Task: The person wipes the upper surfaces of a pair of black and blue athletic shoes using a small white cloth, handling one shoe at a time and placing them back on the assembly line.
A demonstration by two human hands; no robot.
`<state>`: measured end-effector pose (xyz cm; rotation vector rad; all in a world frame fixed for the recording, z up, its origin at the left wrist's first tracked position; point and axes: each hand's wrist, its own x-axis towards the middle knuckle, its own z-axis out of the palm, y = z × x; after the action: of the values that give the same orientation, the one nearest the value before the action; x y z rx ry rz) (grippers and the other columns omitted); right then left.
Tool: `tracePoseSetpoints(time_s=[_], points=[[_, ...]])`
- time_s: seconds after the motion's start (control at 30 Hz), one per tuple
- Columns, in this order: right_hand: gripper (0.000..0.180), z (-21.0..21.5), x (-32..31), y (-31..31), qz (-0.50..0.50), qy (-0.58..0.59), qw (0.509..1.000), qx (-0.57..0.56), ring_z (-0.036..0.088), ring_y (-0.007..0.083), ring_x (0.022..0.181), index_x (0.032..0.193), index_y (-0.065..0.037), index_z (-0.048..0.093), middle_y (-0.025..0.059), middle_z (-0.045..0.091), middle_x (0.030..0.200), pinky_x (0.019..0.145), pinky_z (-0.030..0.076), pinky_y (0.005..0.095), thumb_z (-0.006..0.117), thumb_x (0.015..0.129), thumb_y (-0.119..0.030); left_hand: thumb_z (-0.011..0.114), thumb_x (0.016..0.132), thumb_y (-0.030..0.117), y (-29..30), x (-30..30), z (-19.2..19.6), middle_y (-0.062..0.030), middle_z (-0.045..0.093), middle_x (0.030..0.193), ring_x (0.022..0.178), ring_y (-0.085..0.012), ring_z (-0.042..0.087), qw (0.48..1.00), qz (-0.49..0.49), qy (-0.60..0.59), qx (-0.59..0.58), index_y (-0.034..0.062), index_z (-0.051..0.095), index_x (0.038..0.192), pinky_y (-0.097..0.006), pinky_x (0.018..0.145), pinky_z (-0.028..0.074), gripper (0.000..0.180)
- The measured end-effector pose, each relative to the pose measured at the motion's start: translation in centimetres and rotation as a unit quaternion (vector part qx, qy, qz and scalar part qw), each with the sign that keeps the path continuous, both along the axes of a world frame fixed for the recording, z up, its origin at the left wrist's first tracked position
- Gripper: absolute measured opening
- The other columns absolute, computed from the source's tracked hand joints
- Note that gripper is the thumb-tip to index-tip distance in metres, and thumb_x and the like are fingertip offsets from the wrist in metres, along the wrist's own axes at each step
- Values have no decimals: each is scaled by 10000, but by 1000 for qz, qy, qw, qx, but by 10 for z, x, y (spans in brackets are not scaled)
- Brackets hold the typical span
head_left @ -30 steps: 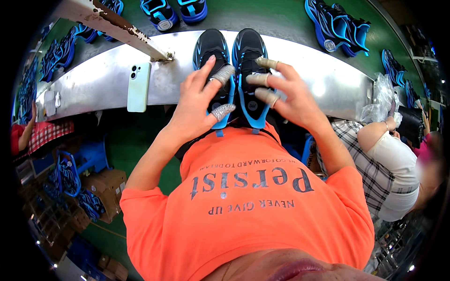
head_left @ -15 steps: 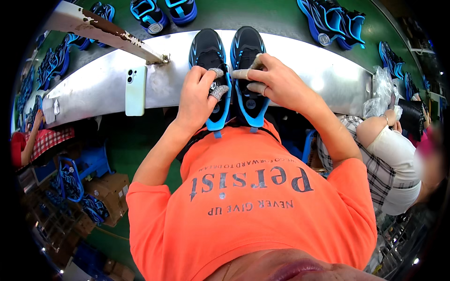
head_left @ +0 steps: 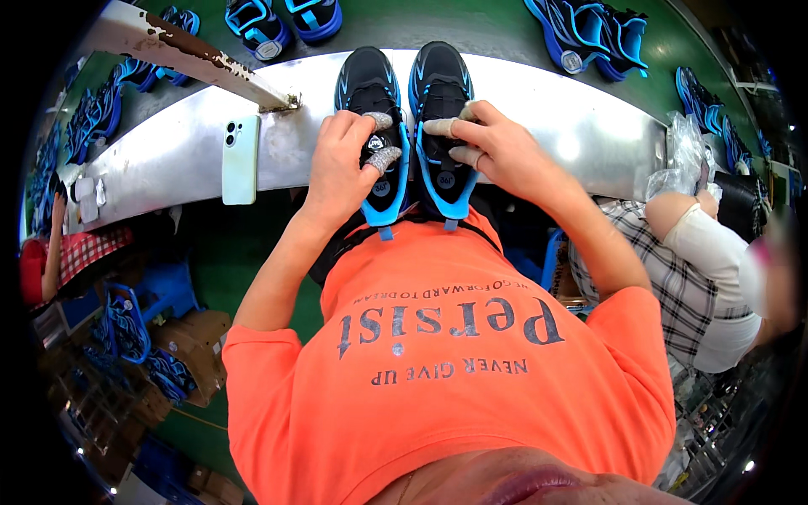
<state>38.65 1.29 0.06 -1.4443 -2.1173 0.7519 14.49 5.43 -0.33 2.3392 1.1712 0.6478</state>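
A pair of black sneakers with bright blue trim stands side by side, toes pointing away from me, at the metal table's near edge. My left hand [head_left: 347, 158] grips the left sneaker [head_left: 367, 80] at its opening, thumb and forefinger bent around the tongue, where a round badge shows. At the other shoe, my right hand [head_left: 497, 145] holds the right sneaker [head_left: 441, 71] by its collar and tongue, with some fingertips inside the opening. Grey covers wrap the thumb and some fingers of both hands. Round labels show on both insoles.
A pale green phone [head_left: 241, 160] lies on the metal table [head_left: 181, 139], left of the shoes. A rusty post [head_left: 202, 59] rises beside it. More sneakers [head_left: 581, 38] sit on the green surface [head_left: 471, 21] beyond. Clear plastic bags [head_left: 683, 156] and a seated co-worker [head_left: 703, 286] are at right.
My left hand has shifted slightly left and its thumb and forefinger have spread, uncovering more of the badge. My right hand stays at the right sneaker's opening.
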Motion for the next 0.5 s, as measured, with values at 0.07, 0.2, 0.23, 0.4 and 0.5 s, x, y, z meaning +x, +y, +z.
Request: tracePoseSetpoints(time_s=[0.07, 0.2, 0.23, 0.4, 0.5], points=[[267, 8, -1, 10, 30, -84, 995, 38, 610, 279, 793, 1081, -148, 658, 96, 557, 898, 712, 502, 358, 688, 816, -148, 690, 752, 47, 1, -2, 4, -116, 596, 1003, 927, -296, 536, 999, -28, 12, -10, 20, 617, 1077, -355, 828, 449, 334], [243, -13, -2, 4, -28, -100, 983, 148, 629, 298, 760, 959, -100, 645, 92, 601, 799, 632, 499, 397, 716, 787, -257, 630, 782, 2, -23, 6, 22, -112, 604, 996, 918, -289, 541, 996, -5, -8, 87, 17, 618, 1079, -350, 809, 458, 298], [249, -15, -1, -2, -47, -100, 981, 162, 629, 299, 749, 950, -95, 643, 93, 604, 799, 628, 499, 398, 720, 783, -263, 540, 815, -50, -36, 10, 24, -90, 619, 1018, 881, -224, 576, 997, -1, -53, 57, 17, 623, 1097, -307, 769, 477, 301], [326, -5, 9, -4, 58, 17, 997, 57, 594, 263, 813, 1112, -222, 669, 104, 531, 957, 724, 510, 360, 690, 792, -168, 422, 935, -7, -73, 39, 13, -153, 555, 1237, 931, -220, 638, 731, 57, -314, -603, -52, 458, 1293, -312, 813, 547, 363], [285, -13, 6, -9, 53, -4, 996, 77, 598, 265, 815, 1089, -210, 672, 87, 545, 894, 700, 508, 364, 676, 805, -179, 421, 973, 52, -75, 51, 3, -176, 550, 1217, 1014, -281, 636, 658, 78, -373, -649, -62, 455, 1264, -345, 833, 555, 315]])
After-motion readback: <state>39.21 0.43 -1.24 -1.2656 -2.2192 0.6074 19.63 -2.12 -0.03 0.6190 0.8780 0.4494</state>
